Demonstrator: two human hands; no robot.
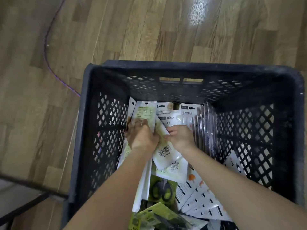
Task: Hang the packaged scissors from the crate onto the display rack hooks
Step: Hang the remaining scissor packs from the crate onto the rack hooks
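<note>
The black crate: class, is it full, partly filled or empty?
Partly filled. The crate holds packaged scissors and other carded packs low down; its mesh walls rise bare above them. Both hands reach in.

Your view looks down on a wood-plank floor, brown boards in mixed tones laid diagonally. A bright glare patch sits on the boards near the top right of your view. A thin purple cord runs across the floor at left, curving down from the top edge. At the bottom left you see a dark metal frame, its bars slanting across the corner, with a pale grey surface beside it; what it belongs to cannot be told.
</note>
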